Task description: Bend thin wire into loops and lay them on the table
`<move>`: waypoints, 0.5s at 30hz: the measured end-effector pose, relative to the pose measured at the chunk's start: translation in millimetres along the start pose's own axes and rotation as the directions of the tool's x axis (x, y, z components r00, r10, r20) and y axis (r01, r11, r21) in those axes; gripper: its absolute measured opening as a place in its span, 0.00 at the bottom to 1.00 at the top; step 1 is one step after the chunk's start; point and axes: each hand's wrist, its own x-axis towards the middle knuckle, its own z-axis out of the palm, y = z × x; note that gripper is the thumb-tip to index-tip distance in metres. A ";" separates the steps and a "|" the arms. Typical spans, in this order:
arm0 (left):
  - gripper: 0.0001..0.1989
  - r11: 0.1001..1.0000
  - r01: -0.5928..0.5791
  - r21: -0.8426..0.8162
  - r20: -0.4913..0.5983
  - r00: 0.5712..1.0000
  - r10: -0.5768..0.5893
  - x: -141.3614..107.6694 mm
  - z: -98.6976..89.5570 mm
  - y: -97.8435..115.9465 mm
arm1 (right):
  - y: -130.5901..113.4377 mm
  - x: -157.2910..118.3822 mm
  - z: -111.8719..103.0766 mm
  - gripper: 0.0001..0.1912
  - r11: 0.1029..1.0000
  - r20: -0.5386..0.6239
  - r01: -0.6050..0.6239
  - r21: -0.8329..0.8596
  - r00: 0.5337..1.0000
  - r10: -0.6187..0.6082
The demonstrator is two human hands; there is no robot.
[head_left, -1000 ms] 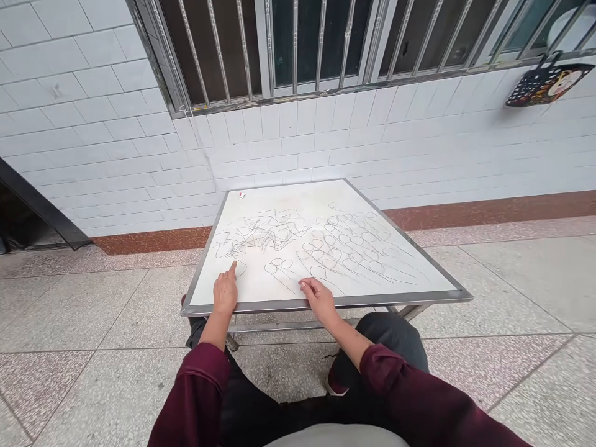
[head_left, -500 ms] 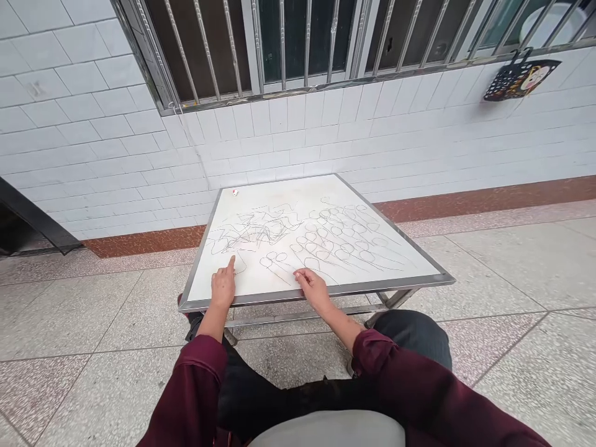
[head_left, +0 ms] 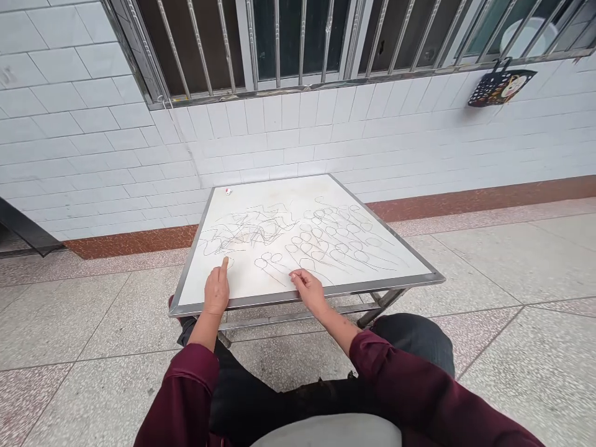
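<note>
Grip narrow, hold unclear, left hand (head_left: 216, 293) pointing, right hand (head_left: 308, 292) pinched, steel-rimmed white board (head_left: 242, 279)

A whiteboard (head_left: 372, 288) stands before a wall (head_left: 279, 139) below a window (head_left: 298, 43).

This location is a hard-surfaced corridor or walkway along a building, not a furnished room. Identifying features are the white glazed tile wall (head_left: 279, 143), its brown tile skirting (head_left: 465, 202), a steel-barred window (head_left: 298, 43) and speckled terrazzo floor slabs (head_left: 93, 323); whether the space is indoors or outdoors cannot be determined.
</note>
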 end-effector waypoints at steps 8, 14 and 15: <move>0.22 0.968 0.036 -0.247 -0.251 0.963 -0.099 -10.7 -18.6 33.2 | 1.4 -1.1 -0.2 0.17 1.000 0.002 -0.010 -0.024 1.000 0.010; 0.20 0.906 0.072 -0.416 -0.286 0.936 -0.205 -28.0 -40.7 89.2 | -2.2 -1.5 -1.5 0.16 1.000 0.004 -0.023 -0.006 1.000 0.023; 0.20 0.893 0.078 -0.443 -0.266 0.940 -0.214 -32.6 -44.1 97.2 | -2.6 -1.4 -1.7 0.16 1.000 0.007 -0.025 -0.001 1.000 0.025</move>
